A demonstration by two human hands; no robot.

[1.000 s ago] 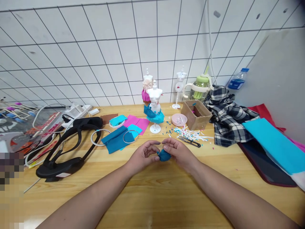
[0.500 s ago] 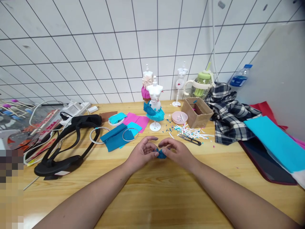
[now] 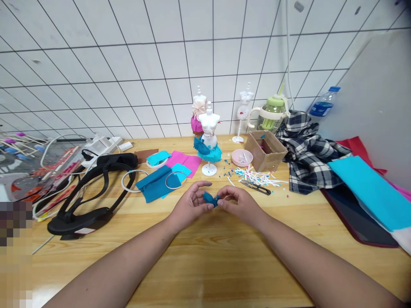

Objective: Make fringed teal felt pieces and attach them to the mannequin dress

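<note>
A small piece of dark teal crepe paper [image 3: 210, 198], gathered and crumpled, is held between my two hands above the table. My left hand [image 3: 192, 202] pinches its lower left part against the thumb, with the index finger stretched out above. The fingertips of my right hand [image 3: 237, 202] are closed on its right end. Straight ahead stands a small white dress-form mannequin [image 3: 209, 128] with a teal and turquoise ruffled paper skirt [image 3: 210, 152]. Left of my hands lies a folded dark teal paper sheet [image 3: 157, 184], partly under a thin ring [image 3: 176, 180].
Thread snips [image 3: 257, 187] lie beside white paper strips [image 3: 253, 176], a pink dish [image 3: 242, 158] and a cardboard box [image 3: 266, 150]. A black headset strap [image 3: 91, 192] takes up the left side. Turquoise paper [image 3: 372, 192] and a plaid cloth [image 3: 308, 149] are at right.
The teal paper has turned between my fingers, and more of it now shows on the left side. My right fingers have drawn closer together at its right end.
</note>
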